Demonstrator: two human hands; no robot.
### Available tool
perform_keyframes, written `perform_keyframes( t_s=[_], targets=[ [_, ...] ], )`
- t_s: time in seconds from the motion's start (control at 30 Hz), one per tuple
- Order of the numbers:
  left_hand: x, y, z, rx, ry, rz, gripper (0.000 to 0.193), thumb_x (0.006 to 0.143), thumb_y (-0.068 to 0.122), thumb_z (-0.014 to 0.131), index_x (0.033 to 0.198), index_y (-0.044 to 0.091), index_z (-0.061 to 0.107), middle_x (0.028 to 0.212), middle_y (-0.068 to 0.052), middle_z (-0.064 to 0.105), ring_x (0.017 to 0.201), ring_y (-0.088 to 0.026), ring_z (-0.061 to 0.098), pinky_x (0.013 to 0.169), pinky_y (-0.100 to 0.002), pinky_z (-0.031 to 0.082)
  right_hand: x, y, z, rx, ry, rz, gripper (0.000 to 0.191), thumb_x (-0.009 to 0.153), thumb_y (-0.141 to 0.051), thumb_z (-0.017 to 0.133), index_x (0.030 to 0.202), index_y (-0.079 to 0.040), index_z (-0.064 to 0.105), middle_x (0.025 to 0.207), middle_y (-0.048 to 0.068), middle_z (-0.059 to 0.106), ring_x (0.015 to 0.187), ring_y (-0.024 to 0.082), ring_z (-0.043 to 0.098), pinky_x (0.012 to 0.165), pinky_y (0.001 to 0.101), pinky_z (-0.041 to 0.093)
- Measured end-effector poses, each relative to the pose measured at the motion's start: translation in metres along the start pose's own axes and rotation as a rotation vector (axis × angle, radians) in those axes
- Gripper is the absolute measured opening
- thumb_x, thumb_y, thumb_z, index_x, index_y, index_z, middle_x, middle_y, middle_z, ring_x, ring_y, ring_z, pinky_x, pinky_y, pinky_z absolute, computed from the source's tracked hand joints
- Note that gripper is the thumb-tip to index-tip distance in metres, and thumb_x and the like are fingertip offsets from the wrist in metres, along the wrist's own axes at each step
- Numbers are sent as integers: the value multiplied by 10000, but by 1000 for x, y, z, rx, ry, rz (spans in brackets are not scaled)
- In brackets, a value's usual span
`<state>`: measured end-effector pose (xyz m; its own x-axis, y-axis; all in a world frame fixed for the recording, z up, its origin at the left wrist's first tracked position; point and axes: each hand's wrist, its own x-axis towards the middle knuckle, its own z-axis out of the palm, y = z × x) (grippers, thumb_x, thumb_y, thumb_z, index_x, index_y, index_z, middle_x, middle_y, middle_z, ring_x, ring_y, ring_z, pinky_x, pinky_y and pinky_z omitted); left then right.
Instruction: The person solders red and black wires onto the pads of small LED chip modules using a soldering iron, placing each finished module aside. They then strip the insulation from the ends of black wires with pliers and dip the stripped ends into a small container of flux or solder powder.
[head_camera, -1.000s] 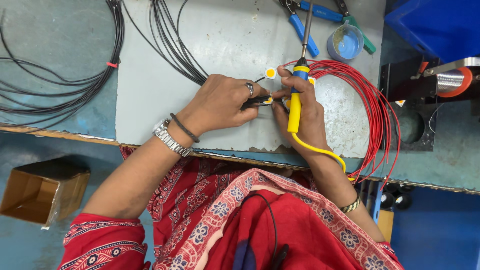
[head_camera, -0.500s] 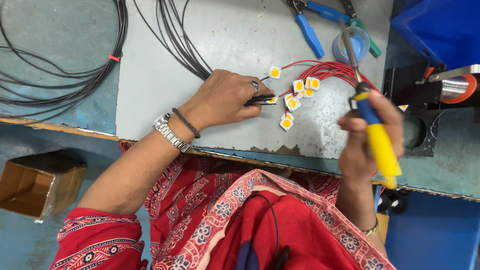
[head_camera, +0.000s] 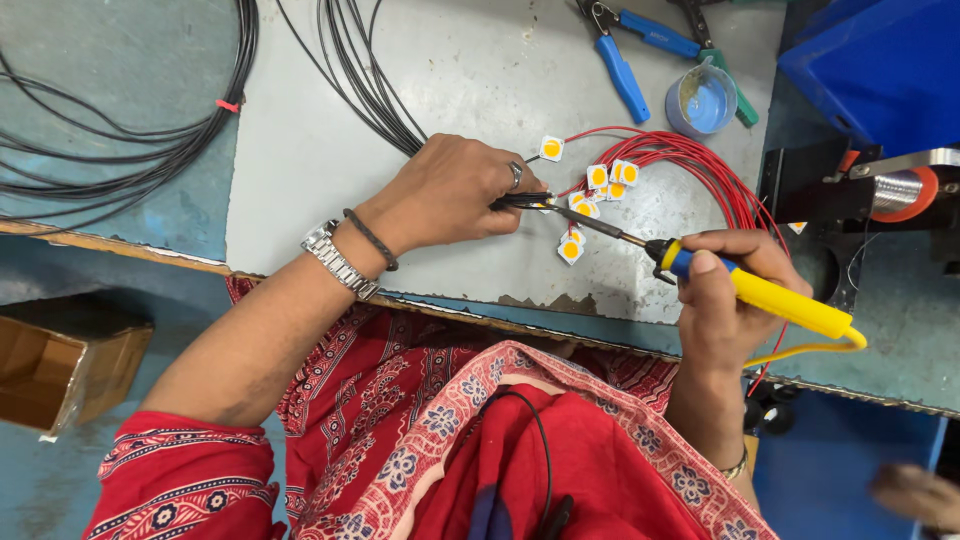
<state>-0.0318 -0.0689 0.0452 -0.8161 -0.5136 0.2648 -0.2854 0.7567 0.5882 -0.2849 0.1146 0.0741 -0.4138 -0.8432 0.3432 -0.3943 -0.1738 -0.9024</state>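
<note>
Head view | I log left hand (head_camera: 450, 192) fingers pinched on thin black tweezers (head_camera: 522, 201) | right hand (head_camera: 725, 300) closed round yellow-handled soldering iron (head_camera: 760, 295), tip just beyond left fingertips | small square white chips with yellow centres (head_camera: 590, 195) wired to red leads (head_camera: 700, 165); joints unreadable, completion I cannot tell.

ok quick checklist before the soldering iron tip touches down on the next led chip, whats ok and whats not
1. Soldering iron gripped in right hand: ok.
2. Tip aimed at the work pinched by left hand: ok.
3. Black tweezers shut on a part: cannot tell, fingers hide it.
4. Left fingers away from the tip: not ok, they sit close.
5. Red wires out of the iron's path: not ok, they loop just behind.
6. Solder spool nearby: ok.
</note>
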Motion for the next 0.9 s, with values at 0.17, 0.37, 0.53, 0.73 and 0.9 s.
perform_keyframes(
  t_s=[0.17, 0.37, 0.53, 0.73, 0.9],
  targets=[
    [0, 1, 1, 0, 5, 10, 288, 775, 190, 739, 1056, 181, 804, 866, -11, 747, 721, -265, 700, 623, -421, 534, 2, -5, 4, -18, -40, 11, 168, 1006, -113, 692, 973, 51, 682, 749, 42, 636, 572, 52, 542, 545, 178, 406],
    [0, 2, 2, 7, 14, 27, 290, 782, 203, 747, 1067, 189, 796, 875, 1, 745, 737, -261, 703, 624, -420, 533, 7, -12, 7, -56, -73, 1, 172, 1021, -114, 705, 984, 54, 695, 750, 34, 635, 588, 48, 552, 565, 174, 415],
    [0, 2, 3, 14, 7, 13, 279, 785, 211, 750, 1061, 190, 791, 890, 19, 746, 746, -253, 707, 628, -416, 537, 12, -20, 7, -110, -117, -6, 164, 1019, -114, 721, 975, 43, 706, 754, 24, 643, 594, 34, 548, 569, 159, 405],
    [1, 3, 4, 22, 13, 23, 268, 793, 217, 754, 1056, 186, 793, 915, 17, 746, 747, -255, 707, 630, -415, 540, 17, -31, 8, -220, -187, -103, 174, 1026, -137, 743, 985, 31, 719, 813, 33, 691, 651, 39, 558, 614, 171, 413],
    [2, 4, 6, 40, 14, 10, 262, 798, 218, 750, 1053, 181, 796, 909, 11, 743, 737, -262, 704, 636, -418, 544, 16, -36, 9, -265, -193, -112, 187, 1018, -152, 744, 980, 30, 730, 790, 43, 696, 647, 42, 577, 616, 172, 425]
  ],
)
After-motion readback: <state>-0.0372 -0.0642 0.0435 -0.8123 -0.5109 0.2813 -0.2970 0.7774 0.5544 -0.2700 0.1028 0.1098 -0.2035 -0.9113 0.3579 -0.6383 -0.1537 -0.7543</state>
